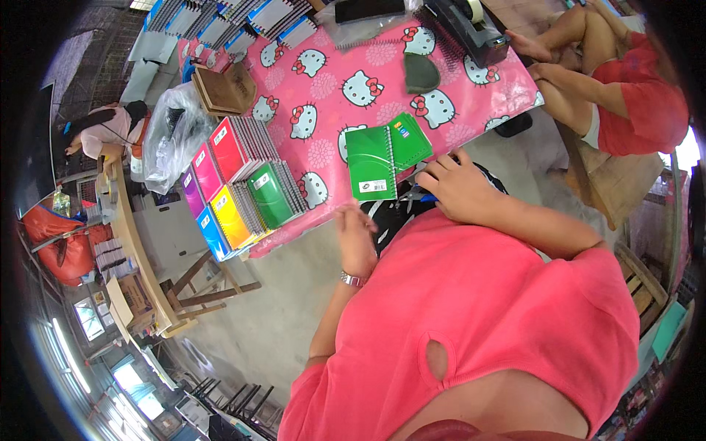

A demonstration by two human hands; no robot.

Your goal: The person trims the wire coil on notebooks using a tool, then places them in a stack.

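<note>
While my right hand (462, 189) curls over something dark and blue I cannot make out and my left hand (356, 237) hangs loosely spread, two green notebooks (386, 154) at twelve o'clock lie unsorted, stacks (239, 184) at ten done.

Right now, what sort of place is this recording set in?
Probably a small stationery packing workshop or stall: stacks of coloured spiral notebooks on a pink cartoon-cat tablecloth, a tape dispenser, and more notebook piles at the far end.
</note>
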